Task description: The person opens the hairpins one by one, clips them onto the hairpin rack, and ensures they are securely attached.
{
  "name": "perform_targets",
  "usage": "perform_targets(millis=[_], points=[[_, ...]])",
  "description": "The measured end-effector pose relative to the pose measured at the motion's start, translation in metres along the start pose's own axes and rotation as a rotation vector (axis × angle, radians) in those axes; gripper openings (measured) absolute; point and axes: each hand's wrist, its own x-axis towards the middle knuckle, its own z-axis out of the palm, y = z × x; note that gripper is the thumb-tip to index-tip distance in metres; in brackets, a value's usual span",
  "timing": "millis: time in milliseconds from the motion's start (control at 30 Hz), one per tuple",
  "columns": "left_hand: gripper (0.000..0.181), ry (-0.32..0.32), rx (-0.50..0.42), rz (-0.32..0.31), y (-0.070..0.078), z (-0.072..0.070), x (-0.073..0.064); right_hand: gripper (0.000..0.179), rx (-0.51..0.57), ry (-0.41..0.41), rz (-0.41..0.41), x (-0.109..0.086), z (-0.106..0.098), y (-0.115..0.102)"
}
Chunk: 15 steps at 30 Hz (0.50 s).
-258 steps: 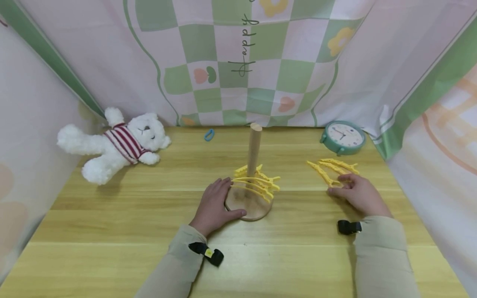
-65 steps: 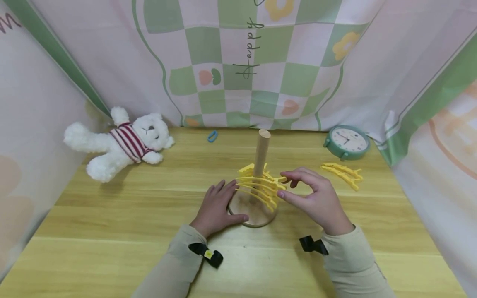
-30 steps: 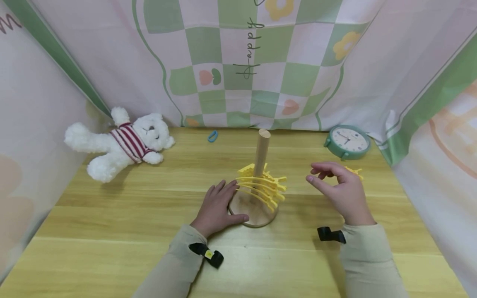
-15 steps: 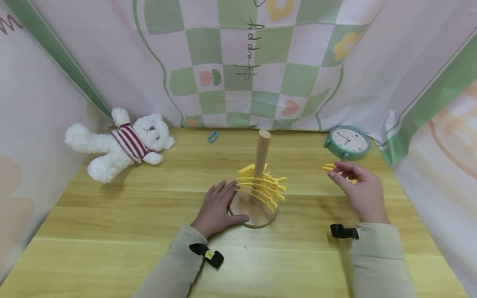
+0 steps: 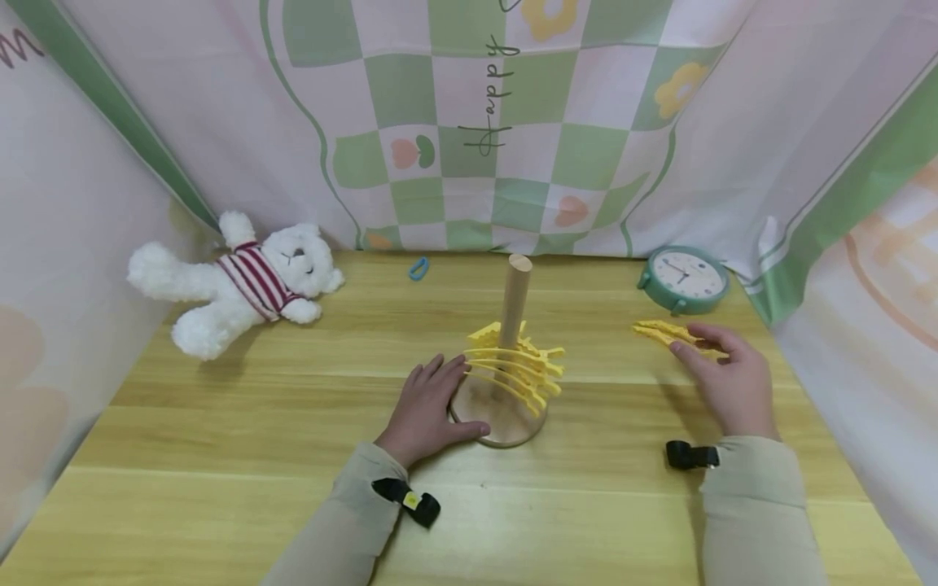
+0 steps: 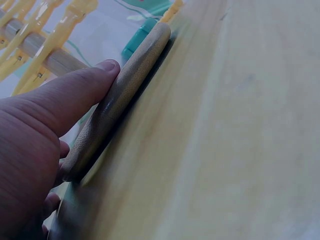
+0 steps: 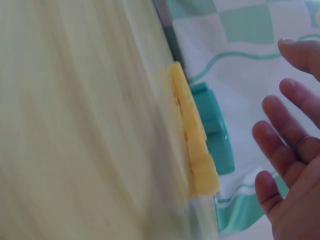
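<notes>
My left hand (image 5: 425,415) rests against the round base (image 5: 506,431) of an upright wooden post (image 5: 516,305). The thumb lies straight on the rim in the left wrist view. Several yellow plastic clips (image 5: 523,366), shaped like banana hair clips with forked ends, sit around the lower post. On the right my right hand (image 5: 733,387) hovers beside loose yellow clips (image 5: 659,330) lying on the table, partly covering them. The right wrist view shows its fingers (image 7: 280,142) apart from a yellow clip (image 7: 192,135), with nothing held.
A green alarm clock (image 5: 683,279) stands just behind the loose clips. Toward the back lies a small blue ring-shaped piece (image 5: 418,268). A white teddy bear (image 5: 242,277) in a striped top lies at the left. Printed curtains (image 5: 454,122) close off the table's back.
The right hand leaves the clips at the post and travels right to the loose ones. Fewer clips lie on the table than 8.6 s ago, more at the post. The left hand stays.
</notes>
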Motion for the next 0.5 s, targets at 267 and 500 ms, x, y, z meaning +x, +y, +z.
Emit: perform_targets(millis=[267,500], points=[[0.096,0.001,-0.001,-0.003,-0.001,0.0,0.0,0.074,-0.041,-0.147,0.056,0.005,-0.005,0.014],[0.096,0.0,0.003,-0.01,-0.002,0.002,0.0,0.069,-0.079,-0.198,0.015,0.002,-0.003,0.009]])
